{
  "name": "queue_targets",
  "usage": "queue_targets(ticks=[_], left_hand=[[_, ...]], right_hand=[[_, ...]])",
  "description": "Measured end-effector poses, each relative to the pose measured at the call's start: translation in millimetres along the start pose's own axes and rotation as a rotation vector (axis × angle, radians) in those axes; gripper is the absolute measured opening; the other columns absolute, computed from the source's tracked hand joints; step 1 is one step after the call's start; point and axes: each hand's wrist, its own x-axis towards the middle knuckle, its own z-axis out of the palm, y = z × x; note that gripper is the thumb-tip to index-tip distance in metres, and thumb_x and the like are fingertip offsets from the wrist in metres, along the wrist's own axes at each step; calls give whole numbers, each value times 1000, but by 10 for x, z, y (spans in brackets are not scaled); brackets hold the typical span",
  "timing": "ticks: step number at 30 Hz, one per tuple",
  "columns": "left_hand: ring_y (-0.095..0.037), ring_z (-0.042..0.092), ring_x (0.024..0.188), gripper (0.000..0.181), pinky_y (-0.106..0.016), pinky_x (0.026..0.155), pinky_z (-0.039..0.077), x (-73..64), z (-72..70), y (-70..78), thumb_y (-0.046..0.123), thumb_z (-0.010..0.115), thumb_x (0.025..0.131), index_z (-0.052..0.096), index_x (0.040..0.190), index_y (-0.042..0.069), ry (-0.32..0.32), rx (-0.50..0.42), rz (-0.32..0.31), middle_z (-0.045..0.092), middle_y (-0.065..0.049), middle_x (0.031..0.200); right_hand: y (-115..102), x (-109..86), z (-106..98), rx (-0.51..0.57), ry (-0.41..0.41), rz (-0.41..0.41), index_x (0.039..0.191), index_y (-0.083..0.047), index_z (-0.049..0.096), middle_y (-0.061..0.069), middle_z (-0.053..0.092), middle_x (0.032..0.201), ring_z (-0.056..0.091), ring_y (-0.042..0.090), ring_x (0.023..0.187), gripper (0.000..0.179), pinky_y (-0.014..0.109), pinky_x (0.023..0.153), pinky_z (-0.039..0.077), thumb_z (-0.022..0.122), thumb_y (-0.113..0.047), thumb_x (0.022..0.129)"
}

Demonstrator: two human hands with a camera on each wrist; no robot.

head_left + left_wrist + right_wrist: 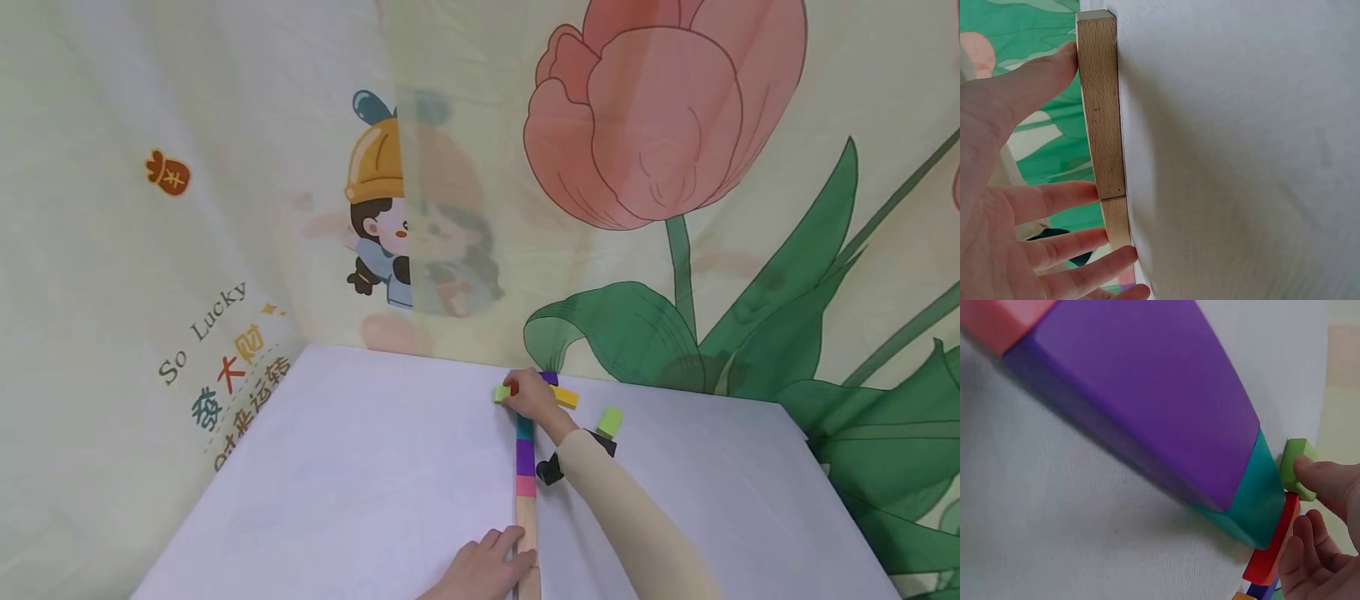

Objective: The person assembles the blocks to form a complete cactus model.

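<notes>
Plain wooden block (1100,106) with visible grain, smooth matt purple block (1147,394), woven white cloth (1241,125)

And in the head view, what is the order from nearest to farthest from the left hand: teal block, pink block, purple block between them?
1. Pink block, next to the wooden block.
2. Purple block, middle, just beyond pink.
3. Teal block, farthest, by the right hand.

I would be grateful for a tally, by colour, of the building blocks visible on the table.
Plain wood blocks: 2
Pink block: 1
Purple blocks: 2
Teal block: 1
Red block: 1
Light green blocks: 2
Yellow-orange block: 1
Total visible: 10, though the right hand may hide more.
</notes>
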Motion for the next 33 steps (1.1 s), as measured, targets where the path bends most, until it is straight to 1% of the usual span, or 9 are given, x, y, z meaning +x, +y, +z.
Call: queue_targets(ticks=[3,6,8,11,14,17,20,25,33], left_hand=[[-10,52,97,58,-20,60,40,0,2,-2,64,59,83,60,127,27,-28,-24,-13,51,0,130],[-10,52,97,60,-20,60,41,1,4,-9,65,60,82,60,128,26,-41,-27,-15,51,0,130],[-10,51,98,61,-20,61,42,4,-3,-9,66,59,82,59,128,26,-53,-27,-12,50,0,131],[-10,51,101,63,-21,64,45,12,-19,-2,68,58,82,58,131,27,-89,-40,-28,49,1,133],[-10,50,103,65,-23,69,48,22,-41,12,70,57,82,56,132,29,-133,-60,-56,48,2,135],[-10,50,103,65,-25,71,49,36,-60,26,70,58,81,56,133,30,-163,-70,-81,48,3,136],[-10,48,103,66,-26,74,49,48,-75,36,70,59,80,54,133,32,-200,-79,-108,46,5,137],[-9,47,104,66,-27,78,50,63,-73,42,71,59,80,53,134,34,-226,-89,-126,45,6,139],[-10,48,105,68,-27,78,51,65,-78,44,71,61,79,53,135,33,-216,-65,-106,45,5,139]], right_hand=[[9,-11,2,48,12,-19,104,-9,68,9,60,99,54,21,88,20,34,78,49,72,-14,85],[33,-16,-7,142,19,-37,99,-10,68,6,63,95,54,19,86,12,31,77,49,69,-13,87],[61,-18,-28,232,33,-28,97,-9,69,6,66,95,55,18,87,9,30,77,50,68,-12,88],[133,-20,-85,385,63,-11,94,-4,70,11,68,94,58,19,84,9,28,73,52,67,-8,88],[227,-35,-151,471,77,26,93,1,70,15,68,93,59,20,82,9,25,68,51,67,-5,87],[322,-58,-188,490,60,85,95,1,70,15,68,96,58,19,85,11,22,67,51,67,-7,87],[392,-77,-197,509,45,143,98,0,70,14,67,101,58,20,87,13,24,70,53,67,-9,88],[452,-97,-176,555,65,214,101,0,69,14,65,102,59,19,83,15,25,72,55,66,-11,90],[481,-118,-141,598,82,230,102,1,68,15,65,105,60,19,86,17,25,75,56,65,-11,91]])
